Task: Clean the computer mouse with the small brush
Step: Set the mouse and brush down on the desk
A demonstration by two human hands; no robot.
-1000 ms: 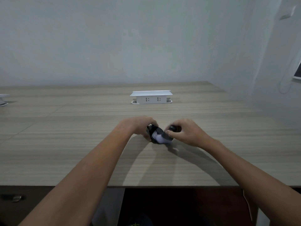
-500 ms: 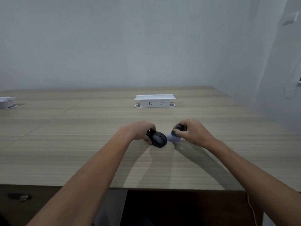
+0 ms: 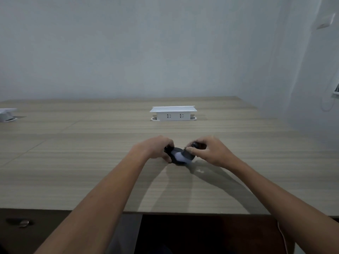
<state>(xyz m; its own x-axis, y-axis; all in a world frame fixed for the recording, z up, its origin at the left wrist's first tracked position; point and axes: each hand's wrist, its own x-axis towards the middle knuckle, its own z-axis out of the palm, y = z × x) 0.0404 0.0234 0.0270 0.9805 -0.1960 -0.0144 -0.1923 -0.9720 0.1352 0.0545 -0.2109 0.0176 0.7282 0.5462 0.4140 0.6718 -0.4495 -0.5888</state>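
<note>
A black computer mouse [image 3: 175, 160] sits on the wooden table [image 3: 91, 162], gripped at its left end by my left hand [image 3: 157, 148]. My right hand [image 3: 211, 151] holds a small brush [image 3: 187, 154] with a dark handle and pale bristles. The bristles lie on top of the mouse. The handle's rear end shows between my right fingers. Most of the mouse body is hidden by the brush and my fingers.
A white pop-up socket box [image 3: 173, 113] stands on the table behind my hands. Another white box [image 3: 6, 114] is at the far left edge. The table's near edge [image 3: 165, 212] lies under my forearms. A wall rises behind and at the right.
The brush was pulled off the mouse to the right half a second ago; now its bristles are back on top of the mouse. My left hand kept hold of the mouse.
</note>
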